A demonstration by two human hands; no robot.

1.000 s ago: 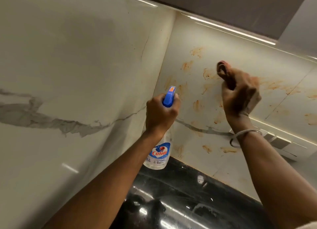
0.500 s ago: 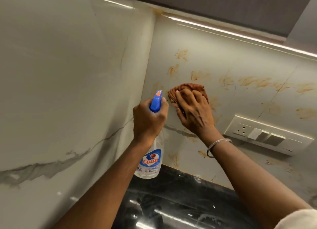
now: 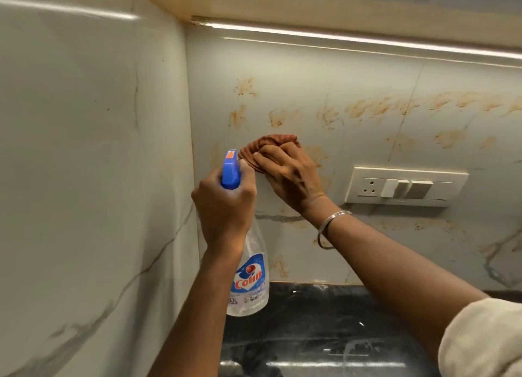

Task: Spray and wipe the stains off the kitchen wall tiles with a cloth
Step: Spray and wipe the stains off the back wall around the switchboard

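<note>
Where the wall tiles (image 3: 324, 66) rise above the black counter (image 3: 324, 326), orange-brown stains (image 3: 367, 108) streak them around a switch plate (image 3: 406, 186). The left hand (image 3: 223, 210) grips the spray bottle (image 3: 250, 280) by its neck near the corner, and just beside it the right hand (image 3: 288, 179) clutches a bunched brown cloth (image 3: 265, 145) pressed against the tile.

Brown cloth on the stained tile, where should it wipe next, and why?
Probably slide the bunched brown cloth, pressed to the pale tile by the right hand, upward: orange smears sit just above it. The left hand holds the blue-topped clear spray bottle.
</note>
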